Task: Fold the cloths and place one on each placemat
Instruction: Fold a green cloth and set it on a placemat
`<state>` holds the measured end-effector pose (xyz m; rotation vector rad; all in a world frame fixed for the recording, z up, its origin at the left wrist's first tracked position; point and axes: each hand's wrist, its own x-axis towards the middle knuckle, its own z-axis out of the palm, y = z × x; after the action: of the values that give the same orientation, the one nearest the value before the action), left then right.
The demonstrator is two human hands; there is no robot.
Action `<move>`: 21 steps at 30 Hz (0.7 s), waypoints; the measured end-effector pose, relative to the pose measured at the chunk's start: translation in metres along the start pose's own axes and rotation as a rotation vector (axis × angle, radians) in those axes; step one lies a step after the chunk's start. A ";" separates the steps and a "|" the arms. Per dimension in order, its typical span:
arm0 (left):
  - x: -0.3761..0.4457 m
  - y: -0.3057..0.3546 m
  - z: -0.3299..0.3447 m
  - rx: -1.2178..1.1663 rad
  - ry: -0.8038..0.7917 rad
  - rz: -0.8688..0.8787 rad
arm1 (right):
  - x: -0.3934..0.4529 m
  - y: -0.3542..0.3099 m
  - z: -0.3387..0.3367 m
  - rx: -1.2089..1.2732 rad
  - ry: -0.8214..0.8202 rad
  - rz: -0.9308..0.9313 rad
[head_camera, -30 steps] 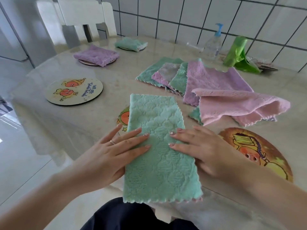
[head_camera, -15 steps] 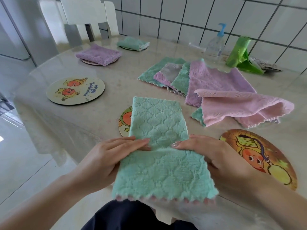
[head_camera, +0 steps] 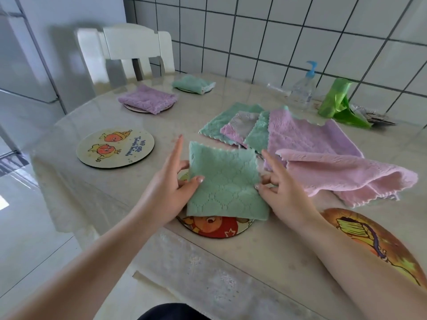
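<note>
Tiled kitchen wall behind, round beige marble-look table (head_camera: 129,204) in front, white wooden chair (head_camera: 129,49) at far edge. Folded mint-green textured cloth (head_camera: 224,183) held over round cartoon placemat (head_camera: 215,227) at near edge, covering most of it, far flap raised. Left hand (head_camera: 171,183) gripping cloth's left side, thumb on top, index finger straight and pointing up, other fingers behind the fabric. Right hand (head_camera: 282,192) pinching cloth's right edge with thumb and curled fingers, index finger extended. Round pale placemat with two orange characters (head_camera: 115,147) bare near left edge. Orange-brown round placemat (head_camera: 379,245) bare at near right edge. Folded lilac cloth (head_camera: 147,99) on a mat toward far left edge; folded mint cloth (head_camera: 193,83) on a mat at far edge. Loose pile of unfolded mint, lilac and pink cloths (head_camera: 300,144) mid-table toward right. Clear pump bottle with blue top (head_camera: 303,85) and green plastic bag (head_camera: 335,102) at far right edge by the wall.
</note>
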<state>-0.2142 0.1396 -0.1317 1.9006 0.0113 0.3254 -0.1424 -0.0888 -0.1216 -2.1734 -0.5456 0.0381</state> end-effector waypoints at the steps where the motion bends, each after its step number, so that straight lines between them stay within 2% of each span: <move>1: 0.003 0.001 0.000 0.050 -0.020 -0.015 | 0.002 0.001 0.000 -0.036 -0.012 0.000; 5: 0.014 0.004 -0.002 0.279 -0.098 -0.087 | 0.007 0.002 -0.003 -0.129 -0.055 0.040; 11: 0.017 0.009 -0.004 0.198 -0.162 -0.166 | 0.011 0.000 -0.004 -0.129 -0.076 0.070; 15: 0.018 0.004 -0.006 0.177 -0.045 -0.176 | 0.012 0.002 -0.004 -0.143 -0.057 0.089; 18: 0.010 0.005 -0.009 0.399 0.040 -0.038 | 0.012 0.000 -0.004 -0.183 -0.032 0.077; 21: 0.002 0.014 -0.005 0.645 -0.066 0.144 | 0.011 -0.015 -0.002 -0.361 0.035 -0.047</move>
<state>-0.2158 0.1397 -0.1165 2.5584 -0.0730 0.3857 -0.1380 -0.0781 -0.1077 -2.5048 -0.6207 -0.1334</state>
